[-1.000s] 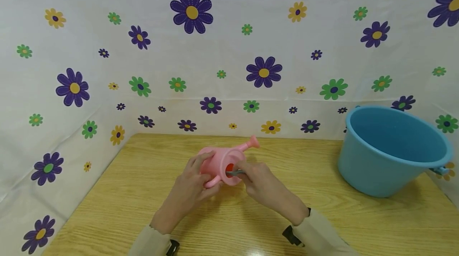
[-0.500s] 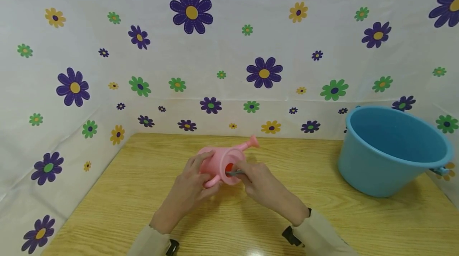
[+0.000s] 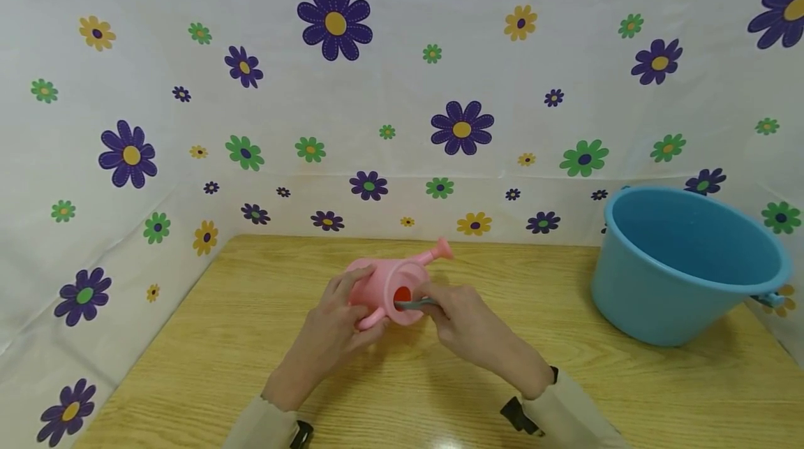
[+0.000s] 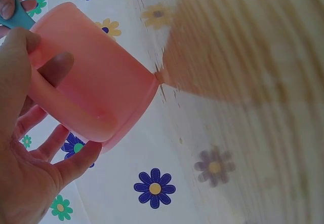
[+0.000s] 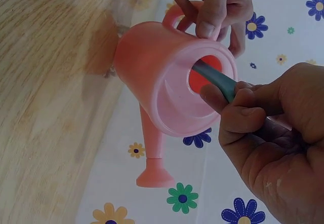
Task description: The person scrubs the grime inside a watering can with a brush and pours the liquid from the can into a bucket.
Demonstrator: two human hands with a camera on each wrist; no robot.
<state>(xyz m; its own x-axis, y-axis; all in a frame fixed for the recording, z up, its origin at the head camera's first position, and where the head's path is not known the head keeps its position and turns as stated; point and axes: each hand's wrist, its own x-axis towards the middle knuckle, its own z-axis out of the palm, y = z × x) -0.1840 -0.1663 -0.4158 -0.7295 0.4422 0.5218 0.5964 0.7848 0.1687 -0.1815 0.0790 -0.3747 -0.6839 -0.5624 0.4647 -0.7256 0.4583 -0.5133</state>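
A pink watering can (image 3: 370, 287) is tilted over the table, its round top hole facing the right hand and its spout pointing to the back right. The left hand (image 3: 331, 318) holds it by the looped handle (image 4: 76, 110) and body, with fingers through and around the loop. A blue-grey, slim-handled tool (image 5: 216, 78) reaches into the hole, where the inside looks red-orange. Thumb and fingers of the right hand (image 3: 470, 323) pinch its outer part. The tool's far end is hidden inside the can, so its kind does not show.
A large light-blue bucket (image 3: 653, 295) stands on the wooden table (image 3: 220, 337) at the right. White sheeting (image 3: 389, 79) with printed flowers hangs behind and along the sides.
The right hand has shifted slightly right, away from the can, and more of the blue-grey tool shows outside the hole. The left hand and watering can stay put.
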